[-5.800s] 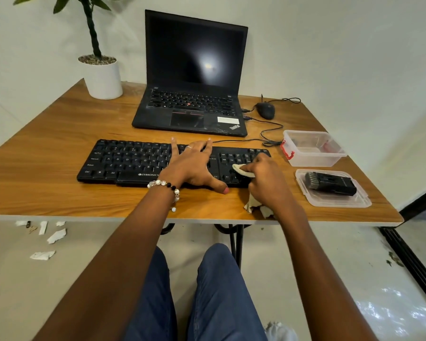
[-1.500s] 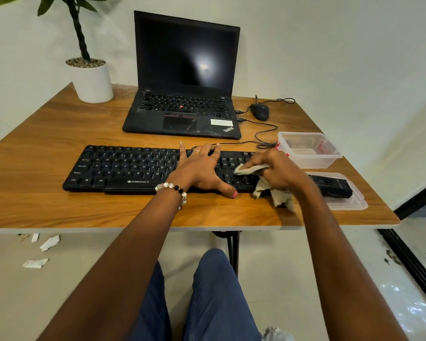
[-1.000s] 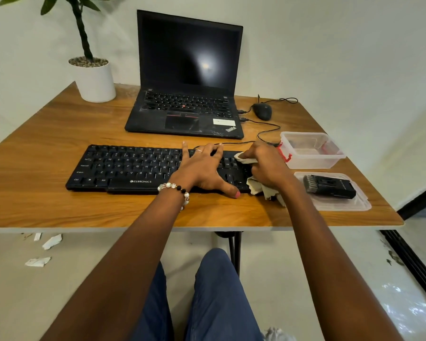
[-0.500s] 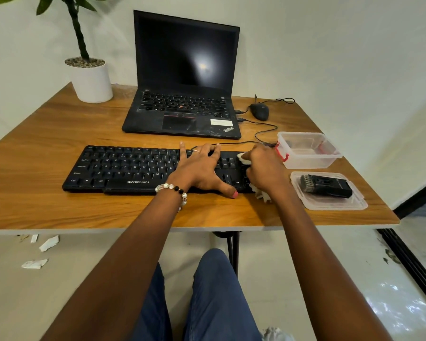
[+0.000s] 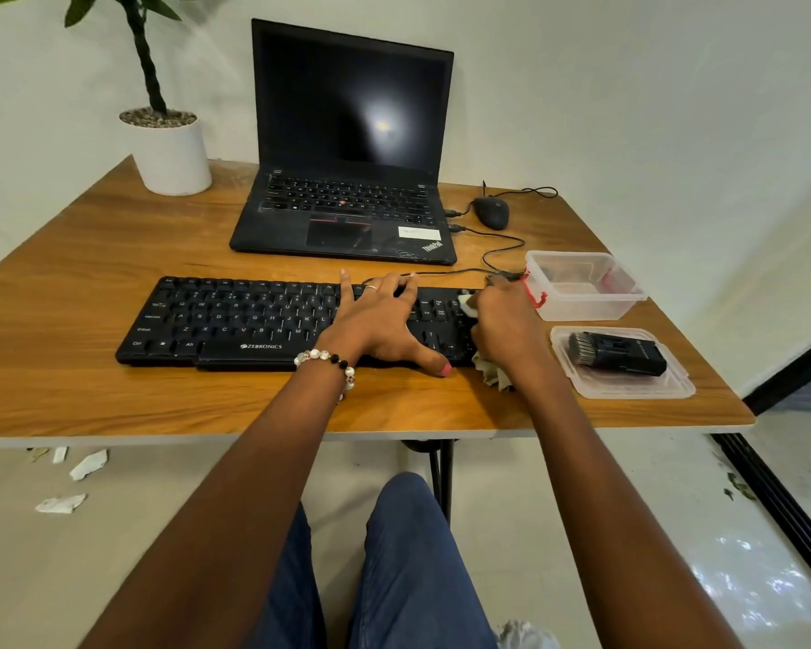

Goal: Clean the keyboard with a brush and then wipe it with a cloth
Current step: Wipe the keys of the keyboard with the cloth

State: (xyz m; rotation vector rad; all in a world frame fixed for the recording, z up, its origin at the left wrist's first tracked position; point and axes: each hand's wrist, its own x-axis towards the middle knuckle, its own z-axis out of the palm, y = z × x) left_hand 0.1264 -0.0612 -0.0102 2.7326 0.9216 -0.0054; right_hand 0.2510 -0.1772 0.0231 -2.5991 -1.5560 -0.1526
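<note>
On the flat black keyboard (image 5: pixel 235 320), left hand (image 5: pixel 380 320) splayed, right hand (image 5: pixel 506 325) grip around crumpled cloth (image 5: pixel 490 370).

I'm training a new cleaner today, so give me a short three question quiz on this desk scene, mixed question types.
1. True or false: the brush is in the right hand.
2. Which hand lies flat on the keyboard? A) left hand B) right hand C) neither
3. Fill in: the right hand grips the ____ at the keyboard's right end.

Key:
1. False; it lies on the clear lid.
2. A.
3. cloth.
</note>
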